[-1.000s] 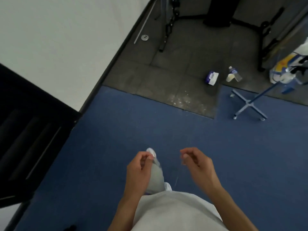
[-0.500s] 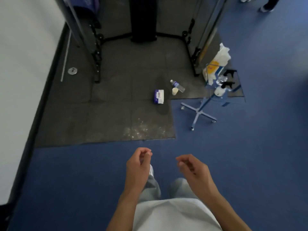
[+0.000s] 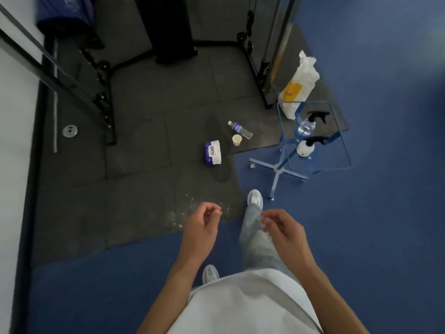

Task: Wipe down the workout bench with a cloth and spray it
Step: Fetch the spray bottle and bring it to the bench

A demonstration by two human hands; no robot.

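Spray bottles (image 3: 310, 131), two with black triggers, are standing on a clear surface (image 3: 342, 150) with a blue wheeled base, beyond and slightly right of the right hand (image 3: 286, 233). Both hands are hanging empty at waist height, fingers loosely curled, thumb and fingertips nearly meeting. Beyond the left hand (image 3: 201, 229), a wipes pack (image 3: 213, 152) is lying on the dark mat, with a paper cup (image 3: 237, 140) and a water bottle (image 3: 239, 129) just beside it. A white bag (image 3: 299, 85) is leaning behind the surface. A black machine frame (image 3: 255, 66) is standing farther off.
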